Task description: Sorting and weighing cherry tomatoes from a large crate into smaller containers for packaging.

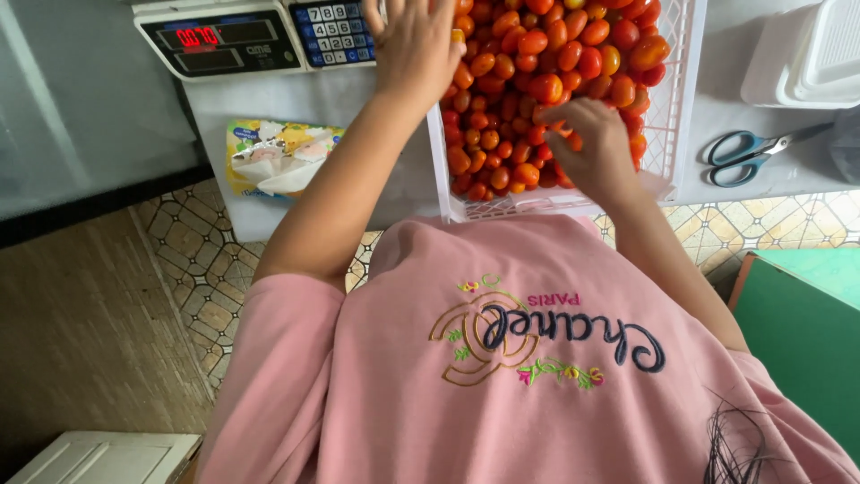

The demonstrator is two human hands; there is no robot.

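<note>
A white lattice crate point(670, 125) on a grey table holds a heap of red and orange cherry tomatoes point(537, 54). My left hand point(414, 45) reaches over the crate's left rim, back of the hand up. Its fingertips run out of the top of the view, with a small orange tomato beside the fingers. My right hand point(593, 148) lies curled in the tomatoes near the crate's front edge, and orange tomatoes show under its fingers. My pink embroidered shirt fills the lower part of the view.
A digital weighing scale point(224, 40) with a keypad stands left of the crate. A tissue pack point(273, 157) lies below it. Blue-handled scissors point(743, 154) and a white lidded container point(806, 54) sit to the right. A green board point(806, 332) and patterned floor tiles lie below.
</note>
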